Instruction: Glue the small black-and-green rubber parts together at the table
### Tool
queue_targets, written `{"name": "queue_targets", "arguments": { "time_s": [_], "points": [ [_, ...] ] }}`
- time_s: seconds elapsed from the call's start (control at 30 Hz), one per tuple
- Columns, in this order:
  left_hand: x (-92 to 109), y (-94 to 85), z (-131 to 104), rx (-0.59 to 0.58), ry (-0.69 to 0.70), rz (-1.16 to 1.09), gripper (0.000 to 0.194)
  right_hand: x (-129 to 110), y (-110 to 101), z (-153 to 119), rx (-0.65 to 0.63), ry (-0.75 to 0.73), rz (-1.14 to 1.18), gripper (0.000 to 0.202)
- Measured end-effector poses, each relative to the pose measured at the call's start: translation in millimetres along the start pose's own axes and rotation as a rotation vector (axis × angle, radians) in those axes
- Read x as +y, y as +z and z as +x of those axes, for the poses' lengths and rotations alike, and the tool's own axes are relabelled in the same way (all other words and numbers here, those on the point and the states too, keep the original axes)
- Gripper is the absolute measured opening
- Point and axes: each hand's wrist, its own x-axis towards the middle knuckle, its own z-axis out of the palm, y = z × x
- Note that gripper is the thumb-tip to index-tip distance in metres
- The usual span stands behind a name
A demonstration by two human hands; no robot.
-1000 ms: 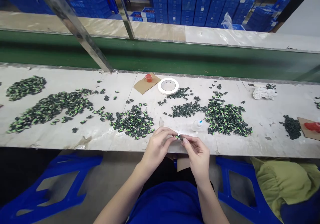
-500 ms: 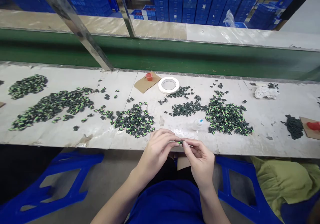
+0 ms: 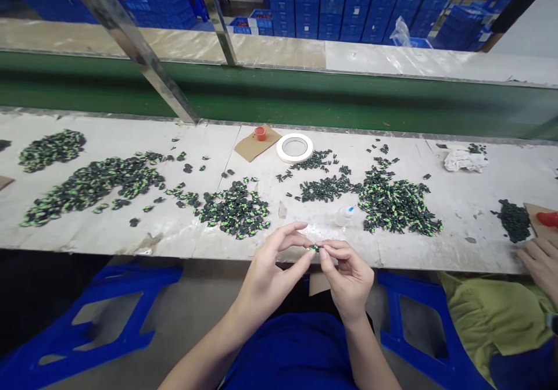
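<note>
A small black and green piece (image 3: 314, 248) is held between my two hands above the table's front edge. My left hand (image 3: 279, 262) has thumb and a fingertip on the piece's left end, its index finger lifted. My right hand (image 3: 349, 271) pinches the other end between thumb and fingers. Just beyond them stands a clear bottle with a blue tip (image 3: 344, 215). A pile of black-green pieces (image 3: 233, 210) lies to the left, another pile (image 3: 394, 201) to the right, and small dark parts (image 3: 326, 188) between them.
A white tape roll (image 3: 294, 148) lies beside a red cup (image 3: 260, 133) on cardboard. More piles (image 3: 93, 183) spread left. Another person's hand (image 3: 540, 262) rests at the table's right edge. Blue stools (image 3: 418, 320) flank me; a metal post (image 3: 143, 58) rises behind the table.
My left hand's fingers have spread and lifted, showing more of the piece. My right hand has hardly moved. Another person's hand has appeared at the right edge.
</note>
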Motion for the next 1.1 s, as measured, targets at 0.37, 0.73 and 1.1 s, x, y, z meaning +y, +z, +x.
{"name": "queue_targets", "arguments": {
  "time_s": [0.37, 0.73, 1.1],
  "points": [
    [4, -12.6, 13, -0.209, 0.047, 0.042, 0.033, -11, -20, 10, -0.231, 0.022, -0.116, 0.042],
    [2, -8.2, 6, -0.127, 0.123, 0.057, 0.033, -5, -17, 10, -0.248, 0.073, -0.014, 0.034],
    [-7, -7.2, 9, -0.174, 0.105, 0.144, 0.022, -9, -24, 20, -0.37, -0.092, -0.287, 0.012]
  ]
}}
